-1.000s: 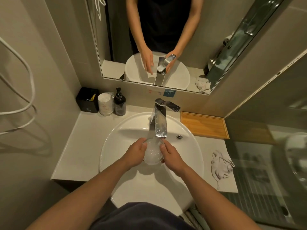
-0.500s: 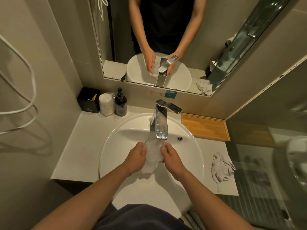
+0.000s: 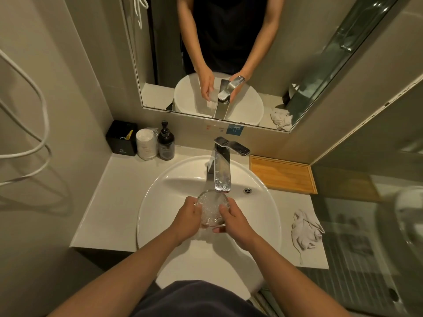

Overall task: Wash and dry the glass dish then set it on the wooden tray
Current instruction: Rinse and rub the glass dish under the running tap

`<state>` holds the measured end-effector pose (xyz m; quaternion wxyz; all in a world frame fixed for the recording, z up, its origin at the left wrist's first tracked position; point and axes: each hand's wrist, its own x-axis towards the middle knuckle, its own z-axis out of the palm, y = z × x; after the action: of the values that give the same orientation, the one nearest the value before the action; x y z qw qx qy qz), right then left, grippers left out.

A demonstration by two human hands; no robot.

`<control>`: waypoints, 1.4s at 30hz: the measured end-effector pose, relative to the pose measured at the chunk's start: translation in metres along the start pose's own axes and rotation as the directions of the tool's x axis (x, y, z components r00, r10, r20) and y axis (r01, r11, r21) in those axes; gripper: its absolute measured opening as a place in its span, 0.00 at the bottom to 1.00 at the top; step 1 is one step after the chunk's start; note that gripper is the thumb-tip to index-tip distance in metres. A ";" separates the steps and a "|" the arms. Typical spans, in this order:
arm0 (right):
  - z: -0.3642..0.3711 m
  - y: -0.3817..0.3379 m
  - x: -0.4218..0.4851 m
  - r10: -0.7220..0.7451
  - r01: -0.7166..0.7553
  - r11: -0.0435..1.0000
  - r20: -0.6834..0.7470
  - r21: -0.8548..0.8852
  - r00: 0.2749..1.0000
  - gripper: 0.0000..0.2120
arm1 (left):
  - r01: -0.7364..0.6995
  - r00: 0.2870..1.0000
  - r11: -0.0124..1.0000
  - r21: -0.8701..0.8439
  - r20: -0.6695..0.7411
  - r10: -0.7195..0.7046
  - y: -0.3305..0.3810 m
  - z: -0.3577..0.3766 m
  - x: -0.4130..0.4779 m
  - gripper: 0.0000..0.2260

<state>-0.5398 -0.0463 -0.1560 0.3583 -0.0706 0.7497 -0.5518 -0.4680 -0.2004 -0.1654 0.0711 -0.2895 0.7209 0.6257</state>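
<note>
Glass dish (image 3: pixel 211 208) under tap (image 3: pixel 221 172), over basin (image 3: pixel 263 216).
L hand (image 3: pixel 186 219) & R hand (image 3: pixel 233 221) both clamped on it.

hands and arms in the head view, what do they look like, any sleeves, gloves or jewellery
Both arms are bare from the bottom of the frame to the wrists, with no sleeves in view. The left hand and right hand wear no gloves, and no rings, watch or bracelets show on the sides facing the camera. The mirror reflection shows a dark top, with forearms likewise uncovered.
</note>
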 end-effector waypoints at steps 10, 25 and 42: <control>-0.003 0.000 0.001 -0.020 0.020 1.000 -0.037 -0.016 0.999 0.15 | -0.048 0.999 0.997 0.058 0.014 0.047 0.010 -0.006 0.000 0.09; -0.004 0.006 0.004 -0.017 0.018 0.999 -0.012 0.032 1.000 0.15 | -0.013 0.998 0.999 0.042 0.061 0.010 0.015 -0.004 -0.003 0.11; -0.005 0.001 0.006 -0.046 0.049 0.997 -0.053 0.058 0.998 0.16 | -0.068 0.997 0.987 0.148 0.055 0.060 0.020 -0.008 0.003 0.10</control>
<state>-0.5472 -0.0447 -0.1591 0.3273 -0.0635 0.7401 -0.5840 -0.4785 -0.2078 -0.1483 0.0905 -0.2444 0.7727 0.5788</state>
